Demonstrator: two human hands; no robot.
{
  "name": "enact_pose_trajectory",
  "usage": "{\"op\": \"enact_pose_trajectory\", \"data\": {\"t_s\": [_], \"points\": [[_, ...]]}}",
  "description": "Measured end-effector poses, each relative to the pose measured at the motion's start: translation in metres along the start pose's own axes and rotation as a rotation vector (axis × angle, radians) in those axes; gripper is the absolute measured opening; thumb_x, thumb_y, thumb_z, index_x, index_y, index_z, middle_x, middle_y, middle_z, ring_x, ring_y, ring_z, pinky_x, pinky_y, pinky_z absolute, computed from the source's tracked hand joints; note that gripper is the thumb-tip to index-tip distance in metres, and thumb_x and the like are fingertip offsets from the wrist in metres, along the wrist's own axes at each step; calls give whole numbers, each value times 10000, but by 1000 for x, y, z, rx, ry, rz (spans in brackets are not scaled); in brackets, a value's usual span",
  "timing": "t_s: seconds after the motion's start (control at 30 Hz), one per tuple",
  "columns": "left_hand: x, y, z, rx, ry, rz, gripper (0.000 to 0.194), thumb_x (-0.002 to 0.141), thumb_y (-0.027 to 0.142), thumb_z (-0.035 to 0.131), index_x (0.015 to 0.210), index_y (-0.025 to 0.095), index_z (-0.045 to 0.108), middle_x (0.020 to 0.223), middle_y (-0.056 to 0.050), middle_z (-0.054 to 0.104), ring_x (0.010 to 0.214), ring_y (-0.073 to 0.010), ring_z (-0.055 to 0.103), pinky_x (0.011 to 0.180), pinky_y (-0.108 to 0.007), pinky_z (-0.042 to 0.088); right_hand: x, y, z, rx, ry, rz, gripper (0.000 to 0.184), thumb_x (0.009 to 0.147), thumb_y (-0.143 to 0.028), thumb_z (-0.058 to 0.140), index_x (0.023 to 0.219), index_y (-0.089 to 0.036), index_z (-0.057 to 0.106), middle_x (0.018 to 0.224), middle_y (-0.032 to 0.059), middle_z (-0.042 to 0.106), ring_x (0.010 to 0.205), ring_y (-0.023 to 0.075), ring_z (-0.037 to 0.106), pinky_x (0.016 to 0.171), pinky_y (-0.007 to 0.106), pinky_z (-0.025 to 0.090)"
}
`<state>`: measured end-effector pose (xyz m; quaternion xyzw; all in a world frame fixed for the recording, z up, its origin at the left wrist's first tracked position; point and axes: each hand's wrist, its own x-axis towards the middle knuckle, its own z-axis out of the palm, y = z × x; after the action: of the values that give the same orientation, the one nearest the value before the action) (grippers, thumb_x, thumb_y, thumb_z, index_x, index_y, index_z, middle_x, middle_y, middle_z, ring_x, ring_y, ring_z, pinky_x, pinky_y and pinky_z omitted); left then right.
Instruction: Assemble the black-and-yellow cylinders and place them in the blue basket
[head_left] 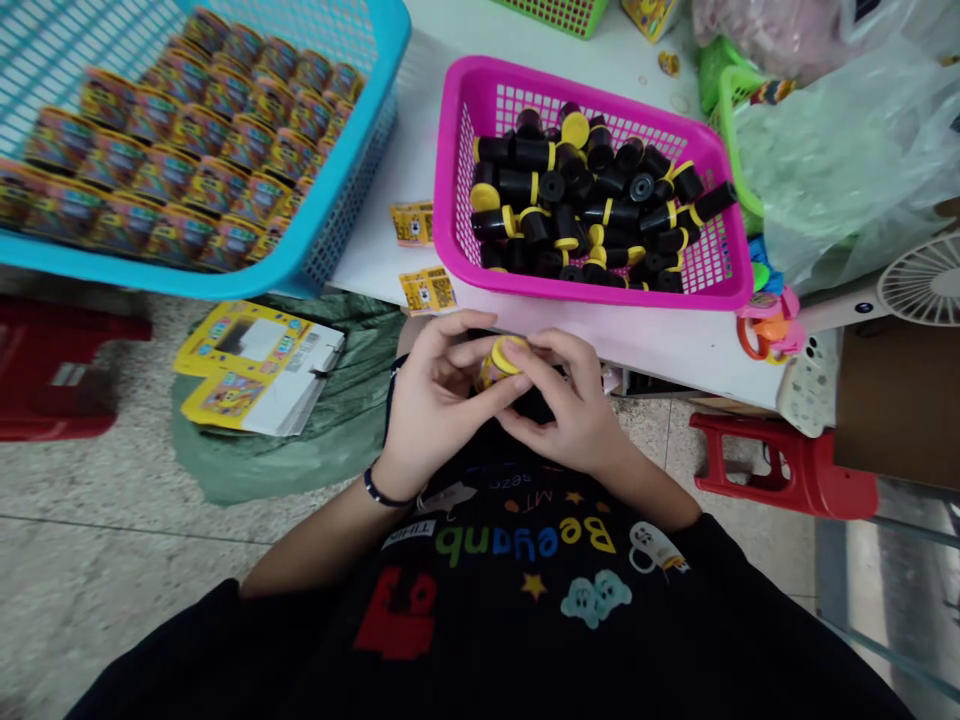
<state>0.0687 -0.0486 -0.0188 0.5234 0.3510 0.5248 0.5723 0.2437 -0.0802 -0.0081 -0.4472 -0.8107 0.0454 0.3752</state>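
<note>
From where I stand, the seated person's bare left hand [431, 410], with a dark beaded bracelet [384, 488] at the wrist, has its fingers closed around a small round pot with a yellow lid [501, 358] and a printed yellow side; the pot is in front of the black printed T-shirt [517, 600], just off the near edge of a white desk [667, 345]; the bare right hand [581, 415] comes in from the other side with bent fingers, one of them laid on the lid; I cannot fairly tell whether it grips the pot or only touches it.

On the desk beyond the hands is a magenta plastic basket [448, 150] with a heap of black cylinders with yellow caps [517, 187]; to its left, a turquoise plastic basket [352, 190] holds neat rows of colourful printed tubs [169, 170]; two small yellow printed cards [427, 290] lie by the magenta basket's left side; a white fan [926, 280] is at the far right; below the turquoise basket, flat yellow-and-white printed cardboard [289, 385] lies on a dark green plastic sack [255, 475].
</note>
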Motion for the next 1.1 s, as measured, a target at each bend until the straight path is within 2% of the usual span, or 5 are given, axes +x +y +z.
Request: {"op": "enact_pose_trajectory", "data": {"t_s": [0.3, 0.57, 0.87, 1.0, 1.1], "points": [[10, 1, 3, -154, -156, -90, 846, 764, 280, 959, 1386, 312, 387, 1046, 3, 798, 856, -150, 795, 726, -221, 639, 3, 4, 10, 18, 206, -111, 767, 857, -158, 681, 1580, -236, 436, 1240, 95, 683, 1158, 277, 689, 1002, 479, 635], [21, 9, 4, -141, -547, -395, 744, 878, 266, 756, 1453, 268, 283, 746, 72, 727, 653, -179, 775, 554, -237, 567, 10, 3, 7, -38, 284, -188, 679, 790, -180, 651, 1458, -263, 565, 1112, 72, 702, 1079, 268, 695, 962, 460, 682], [16, 7, 21, 64, -254, 48, 754, 812, 160, 769, 1419, 313, 348, 702, 114, 635, 556, -130, 663, 551, -243, 518, -8, 26, 21, 28, 195, -98, 361, 877, -351, 803, 1218, -409, 701, 1081, -11, 767, 1035, 248, 681, 1257, 614, 487], [17, 17, 14, 12, -423, -25, 876, 769, 168, 822, 1487, 342, 349, 774, 95, 719, 591, -147, 721, 571, -241, 563, -14, 33, 19, 179, -4, -24, 279, 844, -633, 812, 932, -377, 744, 920, -31, 771, 1062, 242, 714, 1362, 611, 343], [22, 28, 9, -101, -594, -143, 898, 755, 176, 836, 1481, 393, 354, 687, 139, 653, 545, -127, 700, 521, -207, 554, -12, 30, 17, 134, 35, -105, 315, 837, -685, 789, 857, -376, 730, 854, -46, 748, 999, 238, 726, 1356, 620, 356]]}}
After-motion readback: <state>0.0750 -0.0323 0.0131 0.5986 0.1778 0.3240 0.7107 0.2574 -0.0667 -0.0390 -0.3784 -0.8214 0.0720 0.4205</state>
